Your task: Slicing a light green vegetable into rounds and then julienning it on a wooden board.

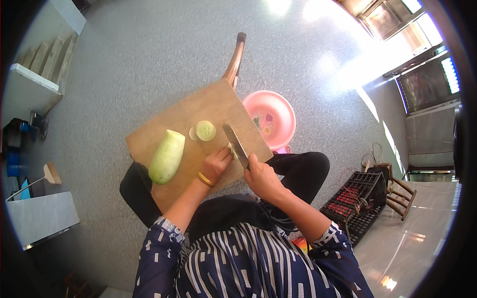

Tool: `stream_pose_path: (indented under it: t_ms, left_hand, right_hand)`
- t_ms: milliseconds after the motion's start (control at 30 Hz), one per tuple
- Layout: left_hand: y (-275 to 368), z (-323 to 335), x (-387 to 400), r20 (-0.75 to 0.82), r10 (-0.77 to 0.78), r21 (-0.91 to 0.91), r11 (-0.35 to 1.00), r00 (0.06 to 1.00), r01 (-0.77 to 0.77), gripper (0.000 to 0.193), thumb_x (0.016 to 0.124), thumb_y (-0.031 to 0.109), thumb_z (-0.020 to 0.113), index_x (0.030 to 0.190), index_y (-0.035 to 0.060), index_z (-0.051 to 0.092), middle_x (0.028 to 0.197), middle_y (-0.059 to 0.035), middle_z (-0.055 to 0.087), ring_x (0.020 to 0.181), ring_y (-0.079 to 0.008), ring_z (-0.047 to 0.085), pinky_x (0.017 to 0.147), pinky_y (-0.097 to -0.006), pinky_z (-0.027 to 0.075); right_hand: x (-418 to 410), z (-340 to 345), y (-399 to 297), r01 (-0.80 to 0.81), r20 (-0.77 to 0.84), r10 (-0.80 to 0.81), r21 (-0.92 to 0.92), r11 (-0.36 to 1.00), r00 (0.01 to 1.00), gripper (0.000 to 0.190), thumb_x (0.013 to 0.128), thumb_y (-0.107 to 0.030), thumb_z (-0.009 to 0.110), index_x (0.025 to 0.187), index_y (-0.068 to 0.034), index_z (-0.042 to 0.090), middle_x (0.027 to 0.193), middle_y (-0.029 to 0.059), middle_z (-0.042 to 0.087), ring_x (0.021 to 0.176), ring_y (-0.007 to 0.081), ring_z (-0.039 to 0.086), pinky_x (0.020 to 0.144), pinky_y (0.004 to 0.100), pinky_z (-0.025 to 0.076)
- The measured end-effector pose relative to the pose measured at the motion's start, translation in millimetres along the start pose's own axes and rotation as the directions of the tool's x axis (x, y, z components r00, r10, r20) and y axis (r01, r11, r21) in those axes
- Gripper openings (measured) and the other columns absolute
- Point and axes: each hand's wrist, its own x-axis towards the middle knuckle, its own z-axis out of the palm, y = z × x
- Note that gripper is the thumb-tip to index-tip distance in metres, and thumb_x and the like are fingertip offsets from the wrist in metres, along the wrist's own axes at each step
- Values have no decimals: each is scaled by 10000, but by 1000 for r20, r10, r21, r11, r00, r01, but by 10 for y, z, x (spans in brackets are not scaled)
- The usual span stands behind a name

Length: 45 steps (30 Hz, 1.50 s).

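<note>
A wooden board or low tabletop (pixel 220 102) lies in front of me. My right hand (pixel 262 180) grips the handle of a kitchen knife (pixel 235 143), whose broad blade points away from me. With bent fingers, my left hand (pixel 217 164) presses on a small pale gourd piece (pixel 231 149) beside the blade, partly hidden by those fingers. Farther up the board sit round gourd slices (pixel 205 130), overlapping. At left rests a large pale green gourd (pixel 167 158), peeled-looking and cut at its far end.
A pink plastic basin (pixel 290 121) stands on the floor past the board's right edge. One curved wooden leg (pixel 234 61) juts out beyond the far corner. To the right are a black plastic crate (pixel 348 199) and a wooden stool (pixel 401 197). A broom (pixel 52 173) leans at left.
</note>
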Motion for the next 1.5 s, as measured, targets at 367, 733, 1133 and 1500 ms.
stream_pose_path:
  t_ms: [367,733,1133,1500]
  left_hand:
    - [-14,-9,-12,57,-9,-17,1000,998,10,134,698,50,590,828,31,613,929,-100,613,847,-239,607,670,-303,512]
    - [-18,-19,-46,8,2,-22,1000,1000,-2,170,704,50,581,867,45,630,944,-88,618,877,-235,605,674,-305,519]
    - [-21,-26,-4,27,35,12,999,999,-35,170,685,49,563,842,46,630,921,-72,615,859,-220,597,642,-292,518]
    - [-24,-46,-47,-21,-43,-26,999,999,43,187,725,55,603,911,42,611,956,-113,609,784,-246,620,629,-317,518]
  right_hand:
    - [250,129,-46,41,-33,-41,26,999,999,203,790,-93,494,882,20,353,710,277,545,720,462,540,650,527,418]
    - [71,47,-88,42,-82,-39,35,999,996,185,816,-123,471,884,6,356,717,285,547,716,469,538,648,539,412]
    - [115,171,-186,-28,-50,29,18,999,998,187,810,-115,467,901,5,357,720,293,557,729,481,547,656,546,422]
    - [147,106,-20,40,-106,-37,22,999,994,208,809,-124,494,910,-5,357,724,285,554,727,463,544,653,530,418]
